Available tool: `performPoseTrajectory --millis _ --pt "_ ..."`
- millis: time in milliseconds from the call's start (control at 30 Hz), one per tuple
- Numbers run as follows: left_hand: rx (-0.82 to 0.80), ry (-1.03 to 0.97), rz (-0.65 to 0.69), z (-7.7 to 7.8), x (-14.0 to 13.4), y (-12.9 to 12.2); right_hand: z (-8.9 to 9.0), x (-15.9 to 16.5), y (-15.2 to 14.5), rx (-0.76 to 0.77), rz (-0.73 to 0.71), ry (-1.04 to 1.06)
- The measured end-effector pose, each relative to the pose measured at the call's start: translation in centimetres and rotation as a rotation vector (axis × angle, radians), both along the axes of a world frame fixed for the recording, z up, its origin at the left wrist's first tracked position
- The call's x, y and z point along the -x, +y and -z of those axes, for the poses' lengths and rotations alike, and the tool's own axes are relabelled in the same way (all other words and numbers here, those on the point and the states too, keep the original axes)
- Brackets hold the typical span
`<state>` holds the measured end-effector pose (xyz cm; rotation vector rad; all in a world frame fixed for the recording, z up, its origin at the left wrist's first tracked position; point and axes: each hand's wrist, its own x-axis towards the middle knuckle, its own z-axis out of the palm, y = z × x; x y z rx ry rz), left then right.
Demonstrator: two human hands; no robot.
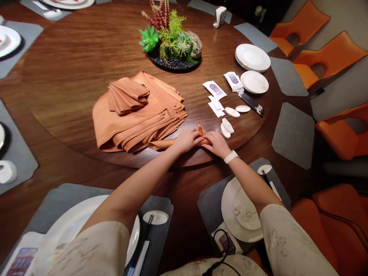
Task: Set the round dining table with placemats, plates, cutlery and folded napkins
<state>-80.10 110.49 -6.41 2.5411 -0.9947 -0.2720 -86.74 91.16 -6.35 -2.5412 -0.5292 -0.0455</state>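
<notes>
An orange cloth napkin (162, 144), rolled into a narrow strip, lies along the front of the round wooden turntable. My left hand (188, 140) and my right hand (216, 143) meet at its right end, fingers closed on the cloth. A small pointed tip of the fabric stands up between them. Left of my hands, a fanned pile of orange napkins (138, 122) is spread out, with a pleated folded napkin (128, 95) on top. Beside my right hand are white oval chopstick rests (225, 132). A white watch band circles my right wrist.
A planter of succulents (172, 42) stands toward the turntable's middle. Stacked white plates (253, 56), white packets (214, 90) and black chopsticks (250, 102) lie at right. Place settings on grey placemats (161, 237) ring the table. Orange chairs (330, 57) stand along the right.
</notes>
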Motion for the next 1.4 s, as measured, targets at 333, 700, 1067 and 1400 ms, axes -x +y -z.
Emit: performPoseTrajectory --millis 333,700,1067,1400 --pt "0.005 -0.106 0.033 0.1 -0.9 0.1 -1.2 -2.0 0.7 0.175 0.037 0.109" --pt "0.262 -0.276 -0.363 -2.5 3.6 1.7 -2.0 -1.6 4.2 0.195 0.256 0.18" --pt "0.61 0.0 -0.128 -13.4 15.9 8.2 -11.9 12.7 5.4 -1.04 0.064 0.577" --pt "0.647 -0.011 0.385 -26.5 20.9 9.4 -20.4 20.3 6.7 -1.361 -0.18 0.665"
